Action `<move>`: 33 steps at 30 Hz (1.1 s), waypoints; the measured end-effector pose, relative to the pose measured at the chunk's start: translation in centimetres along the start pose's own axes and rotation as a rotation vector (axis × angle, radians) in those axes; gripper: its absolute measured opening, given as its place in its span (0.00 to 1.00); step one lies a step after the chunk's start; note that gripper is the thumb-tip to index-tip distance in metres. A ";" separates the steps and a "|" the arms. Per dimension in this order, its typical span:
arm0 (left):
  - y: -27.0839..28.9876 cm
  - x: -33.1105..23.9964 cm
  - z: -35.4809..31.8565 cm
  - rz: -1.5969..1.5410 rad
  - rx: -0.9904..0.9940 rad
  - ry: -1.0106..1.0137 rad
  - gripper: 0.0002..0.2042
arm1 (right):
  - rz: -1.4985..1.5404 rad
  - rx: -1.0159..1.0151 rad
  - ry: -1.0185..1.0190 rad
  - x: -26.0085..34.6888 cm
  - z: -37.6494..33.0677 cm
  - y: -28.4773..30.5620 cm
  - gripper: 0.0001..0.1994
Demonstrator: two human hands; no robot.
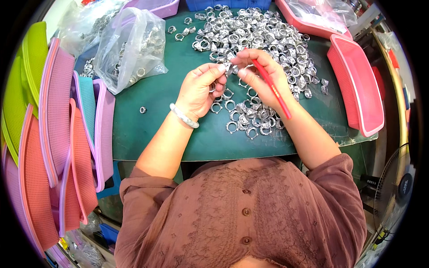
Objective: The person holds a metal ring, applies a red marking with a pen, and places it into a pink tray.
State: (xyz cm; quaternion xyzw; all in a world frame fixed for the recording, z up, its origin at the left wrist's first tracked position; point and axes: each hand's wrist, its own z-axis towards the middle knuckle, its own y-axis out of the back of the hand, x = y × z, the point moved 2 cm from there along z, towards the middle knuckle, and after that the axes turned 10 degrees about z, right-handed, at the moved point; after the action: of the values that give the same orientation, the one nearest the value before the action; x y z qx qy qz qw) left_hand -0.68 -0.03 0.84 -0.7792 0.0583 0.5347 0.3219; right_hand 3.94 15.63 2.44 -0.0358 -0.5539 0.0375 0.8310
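My left hand (196,91) is closed, pinching a silver metal ring (228,68) between thumb and fingertips; another ring shows partly under its curled fingers. A pale bangle (182,116) circles that wrist. Close beside it, my right hand (269,85) has a slim red pencil (273,87) tucked in it, slanting back over the wrist. Its thumb and fingertips are bent towards the pinched ring; whether they touch it I cannot tell. Beyond both hands spreads a big heap of silver rings (250,33), and a smaller group of rings (252,118) lies nearer, below the right hand.
Clear plastic bags of rings (134,49) sit at the left back. Stacked colourful plastic baskets (58,111) crowd the left edge. A pink basket (357,85) stands at right, a blue bin (228,4) at the back. One loose ring (143,110) lies on the green tabletop (152,134). A fan (397,185) stands lower right.
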 end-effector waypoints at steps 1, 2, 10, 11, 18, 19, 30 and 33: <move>0.0 -0.1 -0.1 -0.045 0.023 0.025 0.05 | -0.074 0.044 0.035 0.3 -0.1 -0.2 0.17; -0.1 -0.1 -0.1 -0.090 0.047 0.050 0.06 | -0.048 0.075 0.046 -0.2 -0.1 -0.2 0.19; -0.4 0.3 -0.5 -0.161 0.101 0.147 0.08 | -0.065 0.110 0.038 0.0 -0.4 -1.0 0.19; -0.4 0.4 -0.6 -0.157 0.106 0.153 0.08 | -0.036 0.114 0.037 -0.3 -0.4 -1.0 0.19; -0.5 0.0 -0.8 -0.041 0.111 0.067 0.09 | 0.047 0.070 0.008 -0.8 -0.5 -0.9 0.18; -0.5 0.0 -0.8 -0.036 0.109 0.062 0.09 | 0.046 0.074 0.007 -0.8 -0.4 -0.9 0.19; -0.3 0.2 -0.7 -0.014 0.112 0.067 0.05 | 0.023 0.081 -0.012 -0.8 -0.4 -0.8 0.19; -0.4 0.3 -0.6 -0.031 0.093 0.065 0.04 | 0.018 0.080 -0.010 -0.8 -0.4 -0.8 0.19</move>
State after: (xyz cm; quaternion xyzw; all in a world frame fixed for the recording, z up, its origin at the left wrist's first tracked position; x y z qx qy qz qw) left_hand 0.13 -0.02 0.84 -0.7810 0.0814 0.5007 0.3642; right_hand 4.04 14.72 1.59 -0.0072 -0.5558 0.0674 0.8285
